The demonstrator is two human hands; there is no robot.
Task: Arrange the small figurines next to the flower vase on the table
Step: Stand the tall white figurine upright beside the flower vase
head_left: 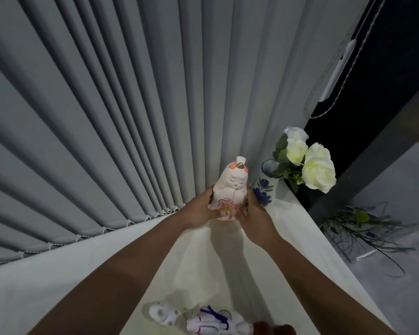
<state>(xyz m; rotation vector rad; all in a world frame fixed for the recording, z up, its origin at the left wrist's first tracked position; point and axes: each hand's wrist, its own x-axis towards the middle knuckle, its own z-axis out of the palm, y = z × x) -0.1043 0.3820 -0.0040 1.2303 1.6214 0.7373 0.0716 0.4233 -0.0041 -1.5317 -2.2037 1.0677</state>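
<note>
A pale pink doll figurine (230,189) with a painted flower on its front stands upright near the far end of the white table (82,274). My left hand (200,209) and my right hand (253,213) clasp its base from both sides. Just to its right is a white vase with blue flowers painted on it (266,189), holding white roses (317,168). At the near edge lie two small white figurines, one (162,315) plain white and one with a blue cord (215,321).
Grey vertical blinds (107,117) hang directly behind the table. The table's right edge drops off to a floor where a bunch of green stems (363,228) lies. A dark window frame (373,165) stands right of the vase.
</note>
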